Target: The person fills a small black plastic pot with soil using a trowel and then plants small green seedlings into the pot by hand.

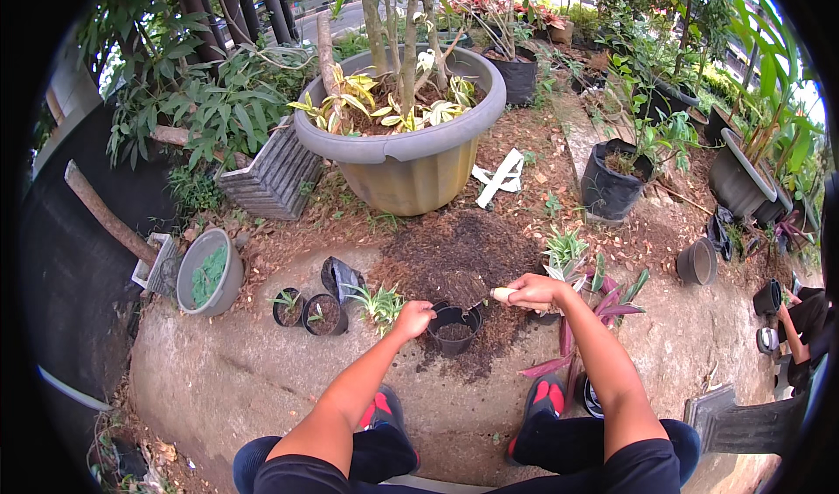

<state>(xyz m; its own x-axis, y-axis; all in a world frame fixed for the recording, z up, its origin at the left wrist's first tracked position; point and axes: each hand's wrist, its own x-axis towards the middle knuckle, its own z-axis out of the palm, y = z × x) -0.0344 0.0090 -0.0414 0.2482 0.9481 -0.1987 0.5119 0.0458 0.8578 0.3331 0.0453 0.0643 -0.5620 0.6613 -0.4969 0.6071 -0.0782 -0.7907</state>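
Note:
My left hand (415,319) grips the rim of a small black plastic pot (452,344) partly filled with soil. In my right hand (537,291) is the pale handle of a trowel (502,295); its blade tilts down at the pot's right rim, partly hidden. Behind the pot spreads a heap of dark potting soil (459,251). Left of my left hand lies a green-and-white striped spider plant (380,305). Two small black pots with seedlings, one (288,307) beside another (324,315), stand farther left. Purple-leaved plants (609,301) lie beside my right forearm.
A large round planter (400,153) stands behind the soil heap. At left are a grey tub (210,274) with green material and a ribbed concrete planter (272,173). An empty-looking pot (697,263) leans at right. Another person's arm (794,337) shows at the far right, holding a black pot (767,297).

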